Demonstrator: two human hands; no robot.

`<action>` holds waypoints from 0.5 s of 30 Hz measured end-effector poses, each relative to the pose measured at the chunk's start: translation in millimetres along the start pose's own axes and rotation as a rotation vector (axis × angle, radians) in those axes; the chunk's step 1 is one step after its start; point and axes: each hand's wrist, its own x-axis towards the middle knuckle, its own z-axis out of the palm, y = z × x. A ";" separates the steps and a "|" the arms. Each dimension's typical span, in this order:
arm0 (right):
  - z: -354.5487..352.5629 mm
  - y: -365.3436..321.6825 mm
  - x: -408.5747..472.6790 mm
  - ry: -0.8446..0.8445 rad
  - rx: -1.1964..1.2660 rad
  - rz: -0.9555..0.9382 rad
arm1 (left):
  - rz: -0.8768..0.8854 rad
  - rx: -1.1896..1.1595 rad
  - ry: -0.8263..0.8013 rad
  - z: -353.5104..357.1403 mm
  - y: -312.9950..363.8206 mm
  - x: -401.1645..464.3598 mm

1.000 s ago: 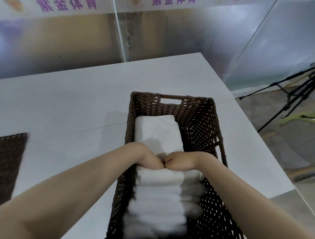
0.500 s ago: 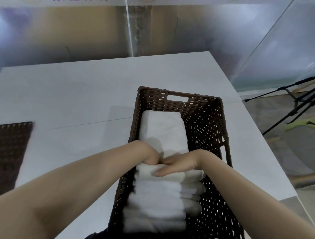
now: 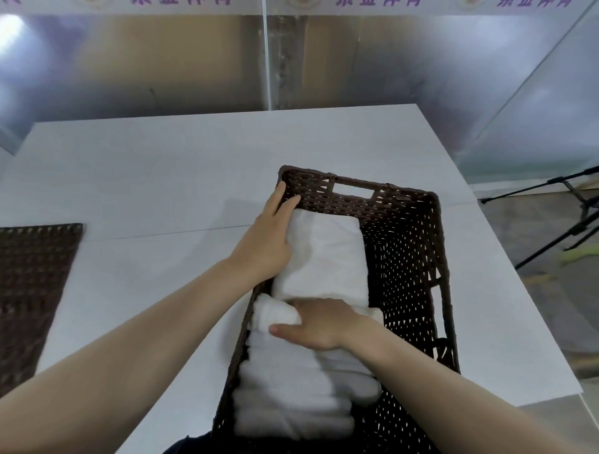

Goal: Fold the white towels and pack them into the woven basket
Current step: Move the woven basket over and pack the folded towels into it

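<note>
A row of folded white towels is seen packed on edge along the left side of the woven basket, rolled folds uppermost, thick and soft-looking; beyond them a flat folded towel is laid across the far half of the basket, its top broad and smooth, its far edge near the end wall; a strip of bare basket floor is left showing along the right wall. The basket is dark brown, rectangular, of open weave, with a slot handle cut in the far end wall; it is placed on the white table, towards the near right part of it.

The right hand is laid on the foremost upright towel where it meets the flat one; the fingers are bent down into the seam between them and the thumb is stretched out to the left over the roll; whether cloth is actually gripped cannot be told. The left hand is held open, fingers straight and together; it is pressed against the left side of the flat towel, inside the basket's left wall, with the fingertips reaching up by the far left corner of the rim.

At the left edge of the table a second dark woven piece is partly in view. Behind the table, purple characters are printed along a white banner at the top of the wall; they are cut off and cannot be read. A black tripod is stood on the floor to the right.
</note>
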 end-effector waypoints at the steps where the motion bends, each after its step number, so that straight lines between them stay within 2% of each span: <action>1: 4.0 -1.2 4.7 0.011 -0.014 0.012 | 0.004 -0.020 0.008 -0.8 1.5 -0.4; 8: 4.7 11.5 11.5 -0.062 -0.051 0.034 | -0.005 -0.036 0.000 -4.4 -0.6 -1.3; 11: 13.8 1.3 6.2 0.036 -0.125 -0.009 | -0.009 -0.063 0.030 -0.2 0.2 -1.5; 15: 26.0 1.0 16.3 0.151 -0.101 0.027 | -0.030 -0.082 0.061 -0.7 3.4 -4.4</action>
